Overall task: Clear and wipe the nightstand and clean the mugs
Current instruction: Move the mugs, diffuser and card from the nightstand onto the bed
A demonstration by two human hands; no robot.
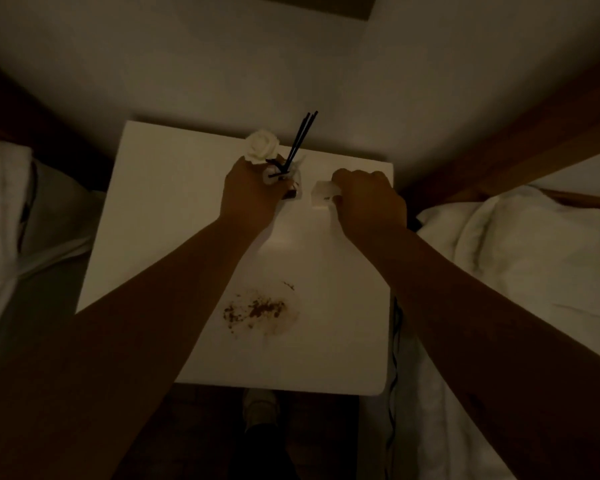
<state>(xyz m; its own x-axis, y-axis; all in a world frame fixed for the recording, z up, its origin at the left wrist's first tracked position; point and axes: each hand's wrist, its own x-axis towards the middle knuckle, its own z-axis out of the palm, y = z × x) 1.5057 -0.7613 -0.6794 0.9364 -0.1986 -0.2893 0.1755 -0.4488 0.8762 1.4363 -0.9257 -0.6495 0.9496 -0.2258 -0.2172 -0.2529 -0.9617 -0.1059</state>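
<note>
The left hand (253,192) holds a little diffuser jar (286,183) at the back of the white nightstand (160,216). A white rose (262,146) and thin black sticks (300,140) poke out of it. The jar looks light but breakable, and the sticks could tip out, so grip it low and keep it upright. The right hand (369,199) pinches a small white box (326,194) beside it. A brown stain (257,308) sits near the front. No mugs show.
</note>
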